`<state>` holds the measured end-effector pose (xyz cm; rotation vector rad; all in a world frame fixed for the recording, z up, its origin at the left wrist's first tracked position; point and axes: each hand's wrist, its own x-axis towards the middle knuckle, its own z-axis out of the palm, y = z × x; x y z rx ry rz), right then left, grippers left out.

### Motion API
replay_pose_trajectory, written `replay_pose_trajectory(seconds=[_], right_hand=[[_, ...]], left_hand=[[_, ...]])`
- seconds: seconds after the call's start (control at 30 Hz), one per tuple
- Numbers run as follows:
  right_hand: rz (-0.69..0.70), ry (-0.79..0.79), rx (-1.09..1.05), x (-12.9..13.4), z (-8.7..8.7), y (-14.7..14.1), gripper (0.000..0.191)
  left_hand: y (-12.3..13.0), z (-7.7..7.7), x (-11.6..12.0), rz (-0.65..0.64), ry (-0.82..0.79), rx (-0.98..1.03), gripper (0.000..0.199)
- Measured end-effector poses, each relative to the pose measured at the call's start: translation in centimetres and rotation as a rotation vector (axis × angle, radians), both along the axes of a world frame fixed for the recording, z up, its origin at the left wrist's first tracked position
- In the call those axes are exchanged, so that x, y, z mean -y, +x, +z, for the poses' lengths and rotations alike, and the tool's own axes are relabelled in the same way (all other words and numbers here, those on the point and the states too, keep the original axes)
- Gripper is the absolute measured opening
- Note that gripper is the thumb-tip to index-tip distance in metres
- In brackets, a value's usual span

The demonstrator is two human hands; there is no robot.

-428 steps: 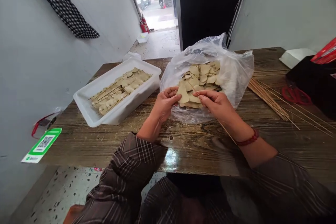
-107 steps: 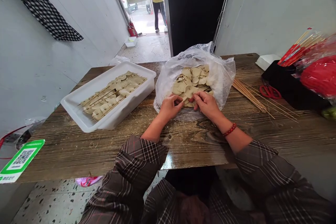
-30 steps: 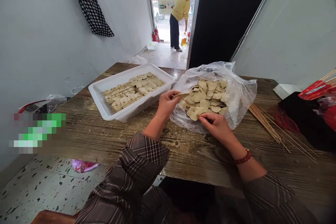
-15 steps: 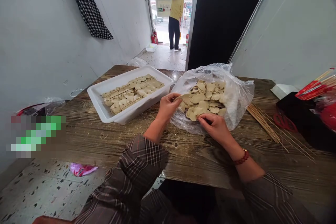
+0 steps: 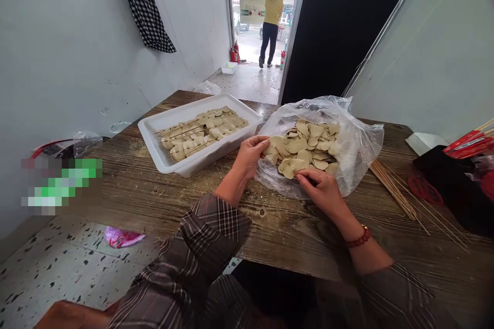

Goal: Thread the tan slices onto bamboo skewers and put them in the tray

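Note:
My left hand [image 5: 250, 157] pinches a thin, pale beige slice [image 5: 275, 145] by its edge, at the left side of a clear plastic bag [image 5: 360, 136]. Inside the opened bag lies a heap of similar slices [image 5: 309, 141]. Low in front of the heap, my right hand [image 5: 322, 187] is closed at the fingertips on what looks like the end of a thin skewer, with pale slices [image 5: 290, 167] just beyond it. Most of that skewer is hidden. Left of the bag, a white plastic tray [image 5: 156, 157] holds rows of slices threaded on skewers [image 5: 204, 133].
Loose bamboo skewers [image 5: 393, 190] lie on the wooden table [image 5: 185, 200], right of the bag. Beyond them are red scissors [image 5: 424, 188] and a black container [image 5: 443, 175]. A person [image 5: 272, 20] in yellow is at the doorway. Pink plastic [image 5: 121, 237] lies on the floor.
The view has shifted slightly, so the table things sit a little further right. Both hands keep their pinches by the bag. The person at the doorway has turned and changed stance.

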<state>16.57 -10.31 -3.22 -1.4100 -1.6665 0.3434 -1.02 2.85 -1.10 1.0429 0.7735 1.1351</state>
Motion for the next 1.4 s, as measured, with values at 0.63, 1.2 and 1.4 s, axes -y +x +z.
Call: replay_pose_trajectory(seconds=[0.63, 1.2, 1.4], right_hand=[[-0.024, 0.014, -0.010, -0.16, -0.33, 0.18, 0.022], [-0.043, -0.062, -0.031, -0.09, -0.31, -0.12, 0.022], [-0.044, -0.066, -0.016, -0.19, -0.24, -0.19, 0.023]], left_hand=[[0.31, 0.22, 0.62, -0.036, 0.076, -0.073, 0.024], [0.36, -0.55, 0.15, 0.058, 0.392, -0.356, 0.017], [0.34, -0.56, 0.09, 0.071, 0.351, -0.377, 0.014]])
